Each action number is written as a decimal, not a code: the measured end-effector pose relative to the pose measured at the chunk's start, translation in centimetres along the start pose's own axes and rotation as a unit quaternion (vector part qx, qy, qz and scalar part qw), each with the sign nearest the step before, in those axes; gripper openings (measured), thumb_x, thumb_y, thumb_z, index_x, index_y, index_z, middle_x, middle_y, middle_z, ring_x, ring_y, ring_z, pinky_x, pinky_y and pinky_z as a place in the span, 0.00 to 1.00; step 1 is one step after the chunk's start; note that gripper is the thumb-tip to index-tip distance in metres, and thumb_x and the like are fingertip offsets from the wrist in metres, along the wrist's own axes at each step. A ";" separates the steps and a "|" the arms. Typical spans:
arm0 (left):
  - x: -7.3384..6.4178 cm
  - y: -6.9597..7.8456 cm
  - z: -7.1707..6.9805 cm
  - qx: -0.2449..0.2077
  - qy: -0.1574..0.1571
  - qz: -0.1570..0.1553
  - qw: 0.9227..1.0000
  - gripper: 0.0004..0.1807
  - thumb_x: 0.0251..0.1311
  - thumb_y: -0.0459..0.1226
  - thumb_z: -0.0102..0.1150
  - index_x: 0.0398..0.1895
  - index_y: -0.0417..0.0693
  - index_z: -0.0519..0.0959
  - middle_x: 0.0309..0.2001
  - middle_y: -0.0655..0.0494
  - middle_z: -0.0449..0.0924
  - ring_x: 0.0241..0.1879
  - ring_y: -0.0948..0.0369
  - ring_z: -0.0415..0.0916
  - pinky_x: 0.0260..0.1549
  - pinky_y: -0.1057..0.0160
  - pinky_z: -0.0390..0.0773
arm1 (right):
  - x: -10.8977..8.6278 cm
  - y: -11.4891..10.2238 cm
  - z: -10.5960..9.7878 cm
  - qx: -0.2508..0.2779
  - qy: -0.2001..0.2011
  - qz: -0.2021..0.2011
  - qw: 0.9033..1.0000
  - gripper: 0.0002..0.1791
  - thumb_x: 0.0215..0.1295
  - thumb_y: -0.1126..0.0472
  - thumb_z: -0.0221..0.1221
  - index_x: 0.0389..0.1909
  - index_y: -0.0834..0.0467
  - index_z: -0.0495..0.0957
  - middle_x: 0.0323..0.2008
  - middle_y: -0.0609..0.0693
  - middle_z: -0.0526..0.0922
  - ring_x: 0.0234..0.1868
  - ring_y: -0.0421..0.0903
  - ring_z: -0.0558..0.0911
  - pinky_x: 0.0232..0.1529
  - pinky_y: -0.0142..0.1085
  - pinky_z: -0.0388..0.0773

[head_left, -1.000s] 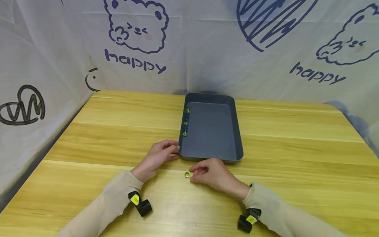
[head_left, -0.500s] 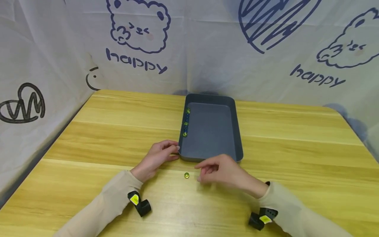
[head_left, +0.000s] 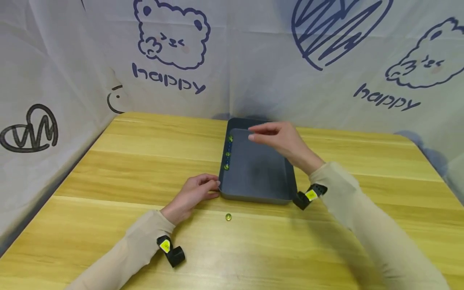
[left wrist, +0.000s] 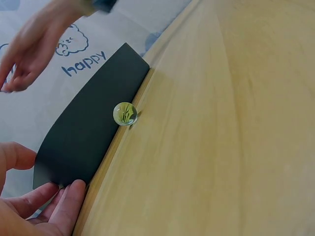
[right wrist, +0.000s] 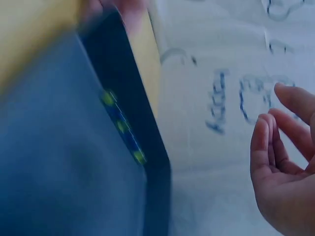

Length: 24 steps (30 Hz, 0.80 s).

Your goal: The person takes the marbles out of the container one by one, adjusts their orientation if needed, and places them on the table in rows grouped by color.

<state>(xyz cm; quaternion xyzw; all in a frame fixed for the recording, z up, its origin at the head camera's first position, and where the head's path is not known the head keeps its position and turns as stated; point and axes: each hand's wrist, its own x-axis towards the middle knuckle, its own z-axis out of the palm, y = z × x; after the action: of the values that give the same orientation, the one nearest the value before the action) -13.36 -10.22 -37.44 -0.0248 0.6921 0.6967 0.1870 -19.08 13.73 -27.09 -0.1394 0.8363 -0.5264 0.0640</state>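
Note:
A dark grey rectangular tray point(head_left: 257, 177) lies on the wooden table. My left hand point(head_left: 192, 197) holds its near left corner, with thumb and fingertips on either side of the corner wall in the left wrist view. Along the inside of the tray's left wall runs a row of small yellow-green and blue balls point(head_left: 227, 154), blurred in the right wrist view. My right hand point(head_left: 282, 141) hovers over the far part of the tray, thumb and fingers bent slightly apart, nothing between them. A clear glass marble with a yellow-green swirl point(left wrist: 125, 113) sits on the table just before the tray's near wall.
The wooden table point(head_left: 130, 161) stretches out on both sides of the tray. A white cloth point(head_left: 253, 60) with drawn bears and lettering hangs behind and to the left. A small black camera point(head_left: 174, 255) is strapped to my left wrist.
My right hand has drawn back from beside the marble and swung up and forward over the tray. The marble stays on the table, and the left hand keeps its place at the corner.

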 end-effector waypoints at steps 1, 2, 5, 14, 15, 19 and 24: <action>0.0 -0.1 0.0 -0.001 0.000 0.000 1.000 0.18 0.68 0.30 0.48 0.57 0.27 0.70 0.53 0.37 0.73 0.50 0.52 0.74 0.51 0.60 0.80 | 0.9 -0.2 -0.4 -0.001 0.005 0.001 1.000 0.21 0.64 0.56 0.64 0.56 0.59 0.80 0.54 0.53 0.80 0.52 0.50 0.78 0.58 0.44 0.75; 0.0 -0.1 0.0 -0.002 0.000 -0.001 1.000 0.18 0.68 0.30 0.48 0.57 0.27 0.71 0.53 0.37 0.73 0.50 0.52 0.74 0.51 0.60 0.80 | 1.8 -0.4 -0.7 -0.002 0.010 0.001 1.000 0.21 0.64 0.55 0.64 0.56 0.59 0.80 0.54 0.54 0.80 0.52 0.50 0.78 0.58 0.44 0.75; -0.1 -0.3 0.0 -0.004 0.004 -0.003 1.000 0.18 0.68 0.30 0.48 0.57 0.28 0.71 0.52 0.38 0.74 0.50 0.53 0.75 0.50 0.60 0.80 | 4.3 -0.7 -1.3 0.003 0.024 0.002 1.000 0.22 0.64 0.54 0.63 0.56 0.60 0.80 0.54 0.54 0.80 0.51 0.51 0.79 0.58 0.43 0.75; 0.0 -0.5 0.2 -0.004 0.003 0.005 1.000 0.18 0.67 0.30 0.48 0.56 0.27 0.72 0.51 0.38 0.74 0.47 0.55 0.76 0.50 0.60 0.81 | 8.7 2.0 -0.7 0.066 0.012 -0.009 0.998 0.21 0.65 0.58 0.62 0.55 0.67 0.78 0.53 0.58 0.80 0.52 0.54 0.77 0.61 0.46 0.72; 0.0 -0.5 0.2 -0.004 0.004 0.006 1.000 0.18 0.67 0.30 0.48 0.56 0.27 0.72 0.51 0.38 0.74 0.47 0.55 0.76 0.50 0.60 0.80 | 8.8 2.5 -0.3 0.064 0.007 -0.008 0.998 0.21 0.65 0.58 0.62 0.54 0.66 0.79 0.52 0.58 0.80 0.52 0.53 0.78 0.60 0.46 0.73; 0.1 -0.4 0.2 -0.006 0.006 0.008 1.000 0.18 0.67 0.30 0.49 0.56 0.27 0.72 0.51 0.38 0.74 0.48 0.54 0.76 0.50 0.60 0.81 | 8.5 4.0 1.3 0.045 -0.025 0.002 0.999 0.20 0.64 0.57 0.64 0.52 0.65 0.81 0.50 0.57 0.82 0.50 0.54 0.80 0.59 0.48 0.75; 0.0 -0.3 0.0 -0.004 0.006 0.009 1.000 0.18 0.67 0.30 0.48 0.57 0.27 0.71 0.51 0.38 0.74 0.48 0.54 0.76 0.50 0.60 0.81 | 8.5 5.5 2.8 0.040 -0.061 0.010 0.997 0.19 0.63 0.57 0.64 0.50 0.66 0.82 0.49 0.57 0.82 0.53 0.60 0.77 0.60 0.51 0.72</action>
<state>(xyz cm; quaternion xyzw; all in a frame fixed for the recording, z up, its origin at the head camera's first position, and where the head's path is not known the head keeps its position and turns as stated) -13.24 -10.22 -37.71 -0.0237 0.6910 0.7007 0.1762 -27.41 11.02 -32.90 -0.1604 0.8107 -0.5488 0.1261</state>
